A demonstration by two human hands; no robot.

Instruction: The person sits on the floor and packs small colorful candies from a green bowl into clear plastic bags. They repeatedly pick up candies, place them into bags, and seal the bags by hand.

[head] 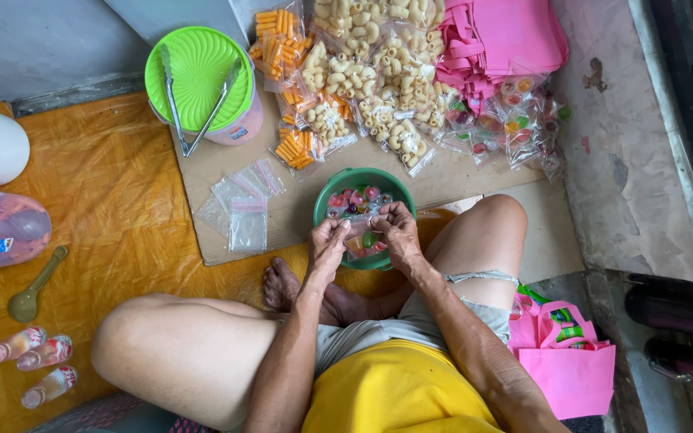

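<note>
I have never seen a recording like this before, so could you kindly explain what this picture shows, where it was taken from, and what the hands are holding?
There is no machine here: the one picture comes from a camera worn on a person's head, looking down at their own lap as they sit on the floor. The left hand and right hand together pinch a small clear bag with colourful sweets in it, over a green bowl of more such sweets. Ahead, on a sheet of cardboard, lie empty clear bags, packed bags of pale and orange snacks, and a jar with a green lid bearing metal tongs. A pink bag sits by the right knee.
</note>
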